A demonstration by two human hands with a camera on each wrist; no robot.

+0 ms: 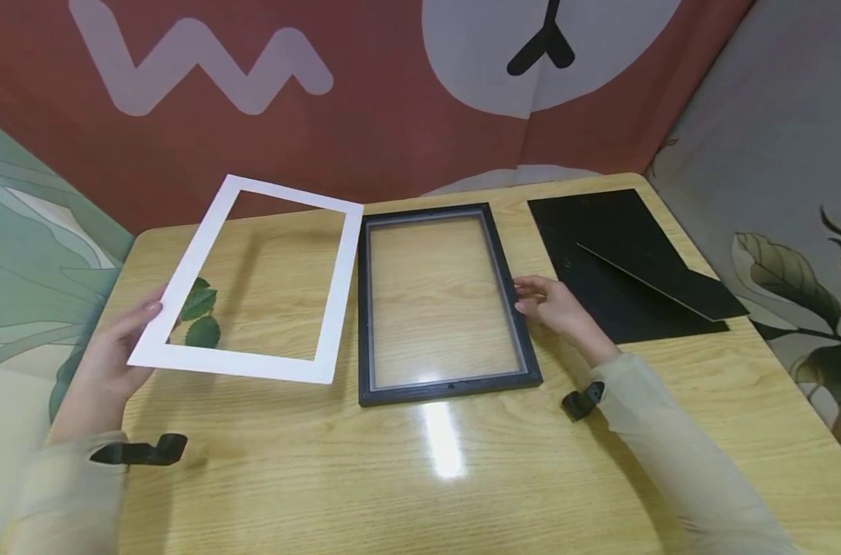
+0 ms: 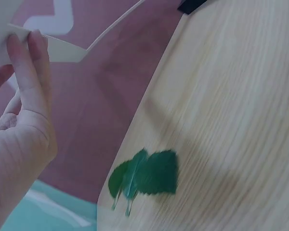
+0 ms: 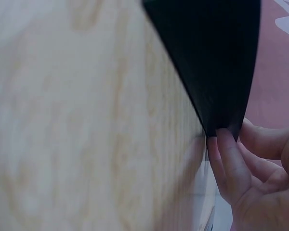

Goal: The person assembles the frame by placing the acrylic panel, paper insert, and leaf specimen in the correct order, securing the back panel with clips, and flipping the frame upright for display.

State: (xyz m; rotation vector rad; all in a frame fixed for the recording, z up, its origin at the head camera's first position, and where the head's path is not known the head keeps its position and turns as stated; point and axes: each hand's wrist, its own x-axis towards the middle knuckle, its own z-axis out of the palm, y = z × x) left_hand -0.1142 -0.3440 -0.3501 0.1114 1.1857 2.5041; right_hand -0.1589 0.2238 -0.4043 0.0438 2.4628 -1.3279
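On the left, my left hand [image 1: 118, 351] pinches the left border of a white picture mat [image 1: 247, 364], which is tilted up above the table. Its fingers and thumb show on the mat's edge in the left wrist view. A black picture frame [image 1: 455, 389] lies flat in the middle with a clear pane inside its rim. My right hand [image 1: 552, 304] is at the frame's right side. There, the right wrist view shows the thumb [image 3: 262, 139] and fingertips on either side of the black edge, gripping it.
Green leaves [image 2: 156, 173] lie on the wooden table [image 1: 309, 462] at the left, partly behind the mat. At the right rests a black backing board [image 1: 600, 308] with its easel stand [image 1: 670, 281] raised at an angle. A red patterned wall covering [image 1: 364, 139] hangs behind.
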